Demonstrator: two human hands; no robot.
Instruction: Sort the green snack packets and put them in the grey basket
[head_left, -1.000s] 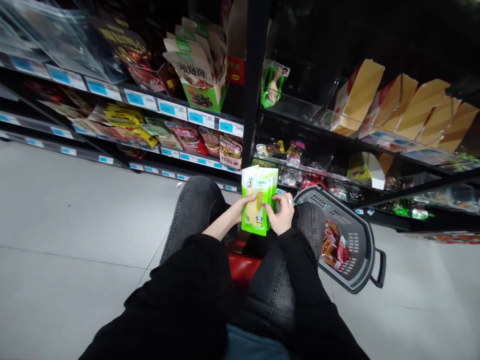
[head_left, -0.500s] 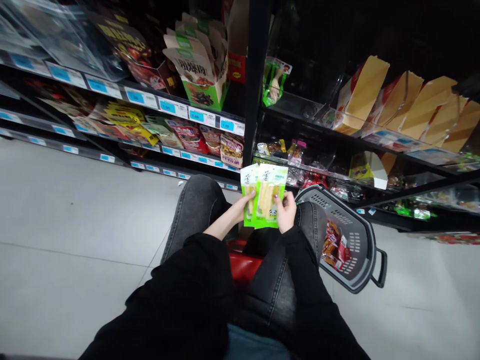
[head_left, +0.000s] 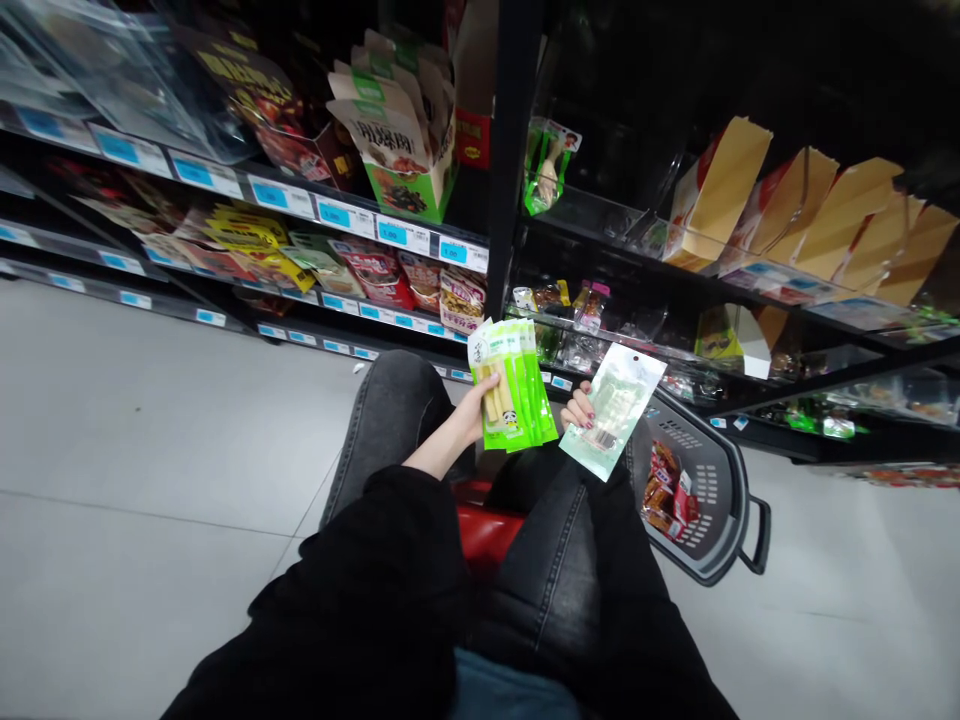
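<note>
My left hand (head_left: 471, 408) grips a fanned stack of green snack packets (head_left: 512, 385), their fronts showing pale yellow sticks. My right hand (head_left: 581, 408) pinches a single packet (head_left: 613, 410) turned back-side up, pale green with a hang hole, held out to the right over my knee. Both hands are above my knees in dark jeans, in front of low shop shelves. A grey shopping basket (head_left: 720, 470) stands on the floor just right of my right hand, with red and orange packets (head_left: 664, 490) inside.
Black shelves (head_left: 420, 235) with blue price tags hold snack bags and a green carton (head_left: 401, 130). To the right are tan cardboard display boxes (head_left: 817, 215) and clear bins. A red stool (head_left: 484, 530) shows between my legs. Grey tiled floor (head_left: 135, 450) spreads to the left.
My right hand has pulled one packet off the stack, flipped it back-side up and moved it right toward the basket. The left hand keeps the remaining packets.
</note>
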